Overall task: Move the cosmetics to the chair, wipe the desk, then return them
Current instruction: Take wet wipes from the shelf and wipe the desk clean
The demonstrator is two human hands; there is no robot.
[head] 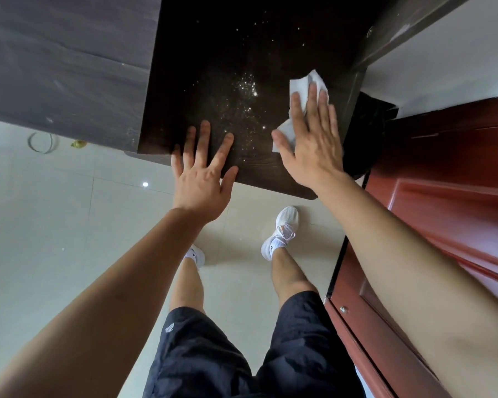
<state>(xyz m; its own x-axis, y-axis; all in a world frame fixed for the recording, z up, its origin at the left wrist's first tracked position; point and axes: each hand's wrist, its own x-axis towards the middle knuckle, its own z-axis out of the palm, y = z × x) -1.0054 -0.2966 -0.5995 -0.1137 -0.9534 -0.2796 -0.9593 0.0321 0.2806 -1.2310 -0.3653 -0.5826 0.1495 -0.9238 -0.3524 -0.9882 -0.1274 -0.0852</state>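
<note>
White tissue [298, 86] pressed under flat right hand [314, 147] | left hand [199, 182] splayed, empty, on dark desk [207, 67]

A red-brown door [443, 196] stands right of pale floor tiles [55, 225], where a white ring [30, 142] lies.

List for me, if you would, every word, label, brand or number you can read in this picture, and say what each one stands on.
No text here can be read.
Small pale logo on the dark shorts: too small to read.
Dark mark on each of the white socks: too blurred to read.
Desk and tissue: no print visible.
</note>
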